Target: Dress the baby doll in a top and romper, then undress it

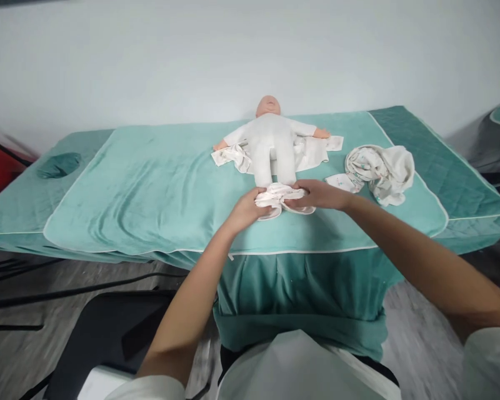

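A baby doll (270,136) with a white cloth body lies on its back, arms spread, feet toward me. Bunched at its feet are small white baby pants (280,193) with a faint print. My left hand (250,210) grips their left side, fingers closed on the cloth. On the right side, my right hand (314,194) is closed on the same garment. The ends of the doll's legs are hidden by the gathered fabric. Under the doll's back and arms a white printed baby top (312,154) lies spread out.
A crumpled printed white cloth (381,169) lies to the right on the green mat (150,183). The massage bed (450,166) stands against a white wall and has a face hole (59,165) at its left end. A black chair (112,328) is below left.
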Demonstrator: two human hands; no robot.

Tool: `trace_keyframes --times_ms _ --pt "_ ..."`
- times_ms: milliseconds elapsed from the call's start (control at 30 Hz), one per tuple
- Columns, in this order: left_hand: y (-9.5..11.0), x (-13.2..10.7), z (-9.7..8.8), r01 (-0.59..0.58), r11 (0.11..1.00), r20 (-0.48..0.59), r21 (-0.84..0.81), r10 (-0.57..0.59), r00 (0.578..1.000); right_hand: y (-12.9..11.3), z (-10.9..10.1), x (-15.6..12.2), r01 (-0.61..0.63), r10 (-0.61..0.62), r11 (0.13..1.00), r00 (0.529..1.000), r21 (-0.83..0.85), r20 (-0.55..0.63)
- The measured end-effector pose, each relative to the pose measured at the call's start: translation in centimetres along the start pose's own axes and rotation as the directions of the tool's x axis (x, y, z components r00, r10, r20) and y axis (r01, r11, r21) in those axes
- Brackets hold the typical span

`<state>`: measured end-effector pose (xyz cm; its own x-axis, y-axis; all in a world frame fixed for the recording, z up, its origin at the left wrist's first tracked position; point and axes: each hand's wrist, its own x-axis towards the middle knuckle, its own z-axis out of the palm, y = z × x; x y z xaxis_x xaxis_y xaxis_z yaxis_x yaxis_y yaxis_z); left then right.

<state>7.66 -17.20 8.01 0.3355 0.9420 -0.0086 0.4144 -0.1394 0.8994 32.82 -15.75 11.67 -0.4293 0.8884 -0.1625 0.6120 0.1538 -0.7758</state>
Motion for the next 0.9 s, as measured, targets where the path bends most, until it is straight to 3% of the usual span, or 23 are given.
trace_keyframes --times_ms 100,167,267,367,400,467,533,600,700,800,900 --pt "2.2 -0.7 -1.7 0.094 0.993 0.141 -0.073 -0.083 0.987 -1.2 -1.8 -0.7 -0.011 -0.022 0.984 0.982 0.178 0.185" --pt "4.0 -1.0 -3.0 0.084 0.996 0.195 0.031 -0.088 0.977 -2.3 -3.0 -1.2 -0.013 -0.026 0.986 0.973 0.168 0.227" --pt "6.8 -1.5 -5.2 -0.06 0.959 0.305 0.277 -0.028 0.952 -3.7 -4.9 -1.4 0.036 -0.044 0.998 0.986 0.049 0.159" --pt "8.7 -1.1 -8.0 -0.113 0.93 0.404 0.349 -0.041 0.914 -4.4 -7.6 -0.5 0.121 -0.117 0.99 0.992 -0.069 0.055" --pt "9.1 -0.6 -9.2 -0.077 0.94 0.36 0.333 -0.052 0.931 -4.6 -8.5 -0.1 0.136 -0.135 0.987 0.991 -0.09 0.018" --pt "9.6 0.9 -11.6 0.008 0.968 0.126 0.25 -0.04 0.991 -5.6 -10.4 0.7 0.132 -0.14 0.987 0.986 -0.087 -0.092" --pt "10.1 2.9 -13.8 0.026 0.973 -0.076 0.231 -0.009 0.997 -7.7 -11.8 0.8 0.102 -0.108 0.994 0.972 -0.042 -0.209" --pt "11.3 4.5 -15.5 0.001 0.951 -0.1 0.31 0.032 0.995 -11.0 -12.7 0.1 0.069 -0.061 0.997 0.962 0.018 -0.267" --pt "14.4 5.0 -16.5 -0.098 0.902 -0.084 0.421 0.147 0.986 -16.7 -13.7 -1.8 0.025 -0.011 0.997 0.978 0.068 -0.208" --pt "18.6 2.8 -16.1 -0.201 0.845 -0.088 0.495 0.279 0.956 -20.8 -16.1 -2.7 0.101 -0.073 0.982 0.983 0.162 -0.171" --pt "22.2 -0.4 -15.9 -0.245 0.776 -0.046 0.581 0.332 0.942 -22.5 -20.1 -2.0 0.273 -0.19 0.92 0.939 0.281 -0.287"
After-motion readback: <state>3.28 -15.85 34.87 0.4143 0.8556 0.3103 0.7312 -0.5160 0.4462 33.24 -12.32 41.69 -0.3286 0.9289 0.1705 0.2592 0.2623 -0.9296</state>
